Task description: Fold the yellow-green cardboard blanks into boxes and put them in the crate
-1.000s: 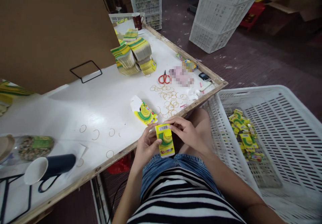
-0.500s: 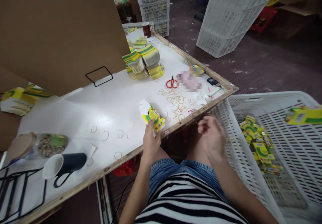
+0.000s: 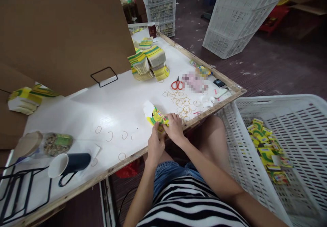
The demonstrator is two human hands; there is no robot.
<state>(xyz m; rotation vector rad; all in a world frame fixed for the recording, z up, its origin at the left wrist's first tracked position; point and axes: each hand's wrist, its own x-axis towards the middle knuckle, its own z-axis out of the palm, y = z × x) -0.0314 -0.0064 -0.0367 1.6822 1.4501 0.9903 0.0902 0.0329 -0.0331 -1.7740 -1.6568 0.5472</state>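
Note:
A small yellow and green printed carton (image 3: 154,114) with a white end flap sits at the table's front edge, its flap pointing away from me. My left hand (image 3: 155,143) grips its near end from the left, thumb and fingers closed on it. From the right, my right hand (image 3: 175,128) is also closed on the carton, fingers bent over its near right side. The fingers hide the carton's near end. Several loose rubber bands (image 3: 184,101) lie just beyond my right hand.
Red-handled scissors (image 3: 177,84) and bundled flat cartons (image 3: 149,62) lie farther back. A white crate (image 3: 293,99) holding several yellow cartons (image 3: 267,152) stands right of the table. At left are a dark mug (image 3: 76,162) on its side, a jar (image 3: 57,144) and a black wire rack (image 3: 28,186).
My right hand has moved left from beside the crate onto the carton in my left hand. A yellow carton seen in the air above the crate is gone from there; more lie inside.

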